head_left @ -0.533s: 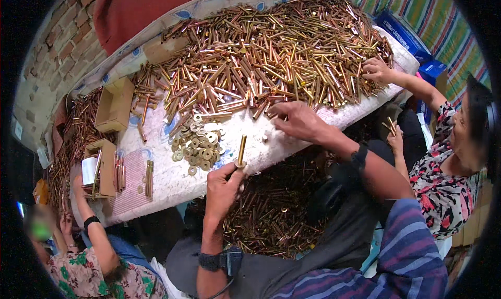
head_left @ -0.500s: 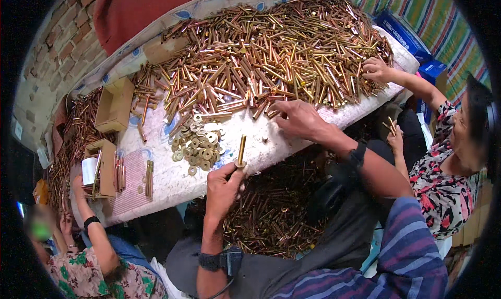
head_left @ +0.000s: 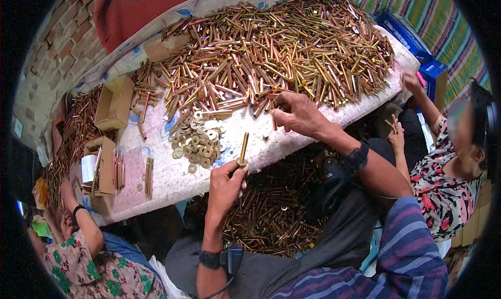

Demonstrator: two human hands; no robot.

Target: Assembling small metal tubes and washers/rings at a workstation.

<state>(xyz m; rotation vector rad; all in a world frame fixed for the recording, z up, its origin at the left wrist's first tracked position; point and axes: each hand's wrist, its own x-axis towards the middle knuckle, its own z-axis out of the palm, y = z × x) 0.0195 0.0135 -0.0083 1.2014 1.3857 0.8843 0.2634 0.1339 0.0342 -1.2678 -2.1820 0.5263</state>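
My left hand [head_left: 225, 184] is closed near the front edge of the table, holding a brass-coloured bolt [head_left: 245, 146] upright. A flat washer [head_left: 241, 163] sits around the bolt, just above my fingers. My right hand [head_left: 301, 116] is over the table at the near edge of a large heap of bolts [head_left: 271, 59]. Its thumb and fingers pinch one bolt [head_left: 274, 123], which points downward and is partly hidden by the fingers. Left of my hands lies a pile of loose washers [head_left: 198, 145] on the white padded table cover [head_left: 250, 122].
Two open cardboard boxes [head_left: 114, 105] stand at the left, with short rows of bolts [head_left: 149, 177] beside them. More bolts [head_left: 261, 215] fill the space below the table. Co-workers sit at left and right; the right one's hand [head_left: 397, 136] holds bolts. Blue boxes [head_left: 404, 37] stand far right.
My right hand has lifted slightly off the heap's edge with a bolt in its fingers. My left hand barely moved. The right co-worker's far hand left the heap; the left co-worker's hand moved off the box.
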